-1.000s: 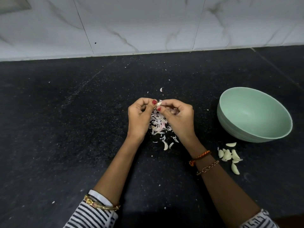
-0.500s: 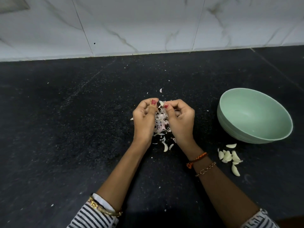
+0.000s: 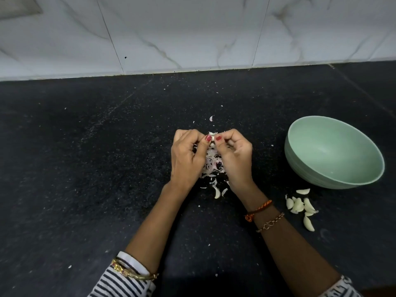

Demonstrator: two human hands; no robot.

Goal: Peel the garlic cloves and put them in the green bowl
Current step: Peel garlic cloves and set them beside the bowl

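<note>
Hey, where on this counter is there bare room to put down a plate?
The dark counter left of the left hand is bare save specks. It is crowded between the hands, over the peel pile, and right, by the green bowl and garlic cloves.

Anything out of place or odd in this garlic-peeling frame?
Yes: the green bowl looks empty, while a cluster of garlic cloves lies on the black counter just in front of it. Peel scraps are strewn under both hands, which pinch one clove.
</note>
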